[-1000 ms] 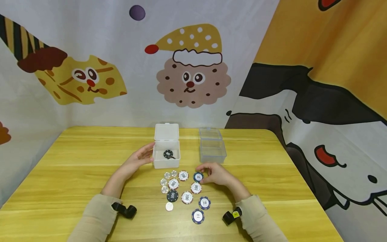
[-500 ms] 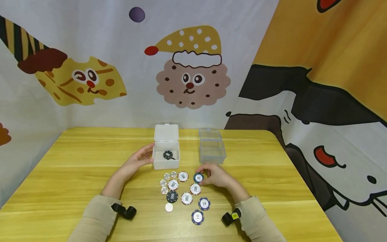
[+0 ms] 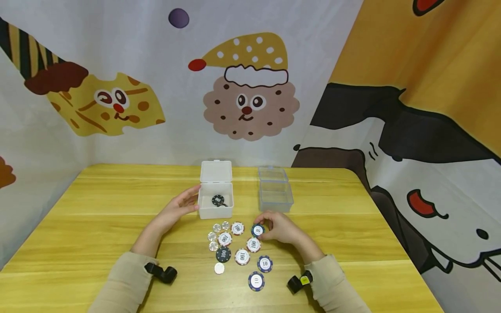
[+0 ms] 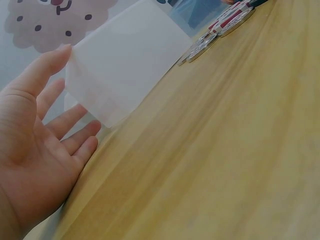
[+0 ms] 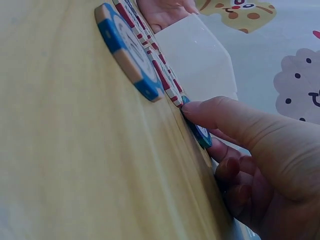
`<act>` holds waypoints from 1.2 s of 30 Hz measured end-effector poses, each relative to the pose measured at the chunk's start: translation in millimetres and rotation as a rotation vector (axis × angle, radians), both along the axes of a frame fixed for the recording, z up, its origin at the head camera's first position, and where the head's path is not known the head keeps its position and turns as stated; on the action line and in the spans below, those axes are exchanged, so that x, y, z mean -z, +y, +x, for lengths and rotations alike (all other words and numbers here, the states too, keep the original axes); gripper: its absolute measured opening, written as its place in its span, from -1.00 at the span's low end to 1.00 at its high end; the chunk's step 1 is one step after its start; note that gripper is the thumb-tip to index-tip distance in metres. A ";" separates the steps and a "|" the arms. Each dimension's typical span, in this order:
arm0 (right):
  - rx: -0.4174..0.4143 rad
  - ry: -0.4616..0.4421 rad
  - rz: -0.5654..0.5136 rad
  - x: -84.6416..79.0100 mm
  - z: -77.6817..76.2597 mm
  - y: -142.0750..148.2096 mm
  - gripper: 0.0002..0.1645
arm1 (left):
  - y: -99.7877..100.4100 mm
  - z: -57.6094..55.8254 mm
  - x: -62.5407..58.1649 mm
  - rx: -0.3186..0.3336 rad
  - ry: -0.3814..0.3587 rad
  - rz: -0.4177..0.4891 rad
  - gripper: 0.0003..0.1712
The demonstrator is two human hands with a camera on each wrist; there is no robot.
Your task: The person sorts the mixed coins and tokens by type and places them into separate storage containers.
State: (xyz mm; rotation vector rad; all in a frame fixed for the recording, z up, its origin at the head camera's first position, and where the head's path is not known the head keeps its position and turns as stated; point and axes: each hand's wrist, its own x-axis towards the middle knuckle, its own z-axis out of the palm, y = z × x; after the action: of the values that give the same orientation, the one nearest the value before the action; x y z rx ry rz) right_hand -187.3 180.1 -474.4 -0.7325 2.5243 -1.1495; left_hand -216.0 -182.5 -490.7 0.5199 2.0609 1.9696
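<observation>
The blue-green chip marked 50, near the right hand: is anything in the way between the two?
Nothing visible. The right hand already has its thumb and a finger at the edges of the blue-green chip. A red-and-white chip lies close beside it, on the person's side, but not between them.

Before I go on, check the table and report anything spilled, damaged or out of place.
Nothing stands out: the white box and clear box stand upright and open, the loose chips lie flat, and I see no spill or damage.
</observation>
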 end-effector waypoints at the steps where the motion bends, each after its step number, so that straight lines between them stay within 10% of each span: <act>1: -0.002 0.004 -0.002 -0.4 0.4 -0.1 -0.56 | 0.1 0.2 -0.1 0.000 0.000 0.000 -0.27; 36: -0.059 0.011 0.034 -0.8 0.2 4.6 -0.51 | 0.2 -0.7 0.5 0.000 0.008 -0.002 -0.26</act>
State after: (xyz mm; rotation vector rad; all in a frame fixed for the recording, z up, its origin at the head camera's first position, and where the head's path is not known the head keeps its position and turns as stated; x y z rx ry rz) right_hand -187.1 184.7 -473.6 -0.8013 2.5073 -1.0840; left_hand -216.7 -182.3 -491.2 0.5284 2.0672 1.9684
